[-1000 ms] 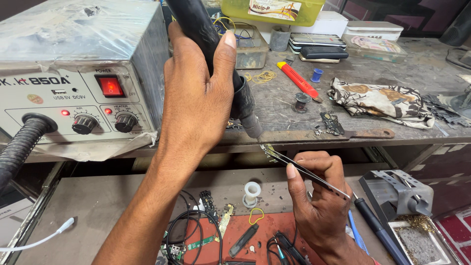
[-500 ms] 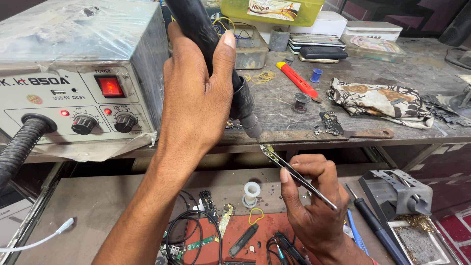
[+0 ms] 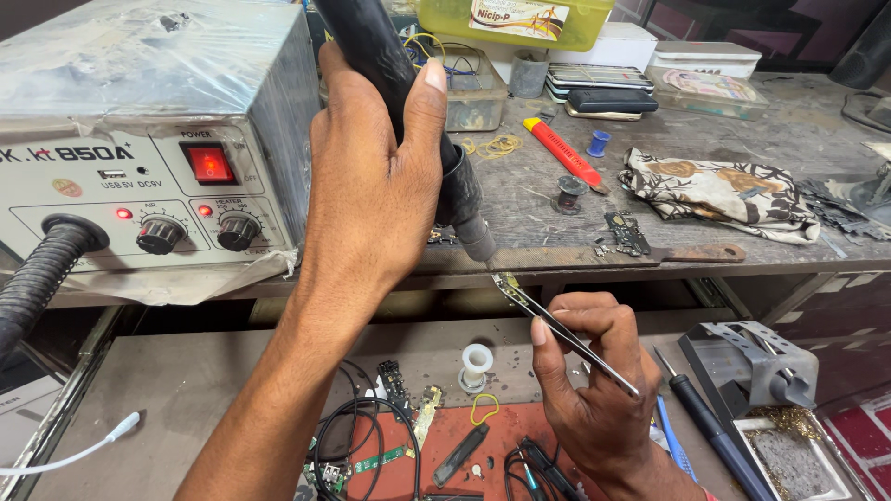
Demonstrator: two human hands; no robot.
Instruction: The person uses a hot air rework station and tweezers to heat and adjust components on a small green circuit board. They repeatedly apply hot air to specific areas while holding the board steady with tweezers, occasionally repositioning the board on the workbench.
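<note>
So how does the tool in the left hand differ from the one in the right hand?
The left hand wraps its whole fist around a thick black hot-air handpiece held steeply, nozzle down. The right hand pinches thin metal tweezers between its fingertips, slanting up and left. The handpiece is bulky and round; the tweezers are slim and flat. Both tips meet at a small part above the bench edge.

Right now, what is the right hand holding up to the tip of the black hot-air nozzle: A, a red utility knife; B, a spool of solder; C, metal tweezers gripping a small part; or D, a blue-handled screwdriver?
C: the right hand pinches slim metal tweezers whose tips carry a small part just under the hot-air nozzle held by the left hand; the red utility knife lies on the bench.
</note>
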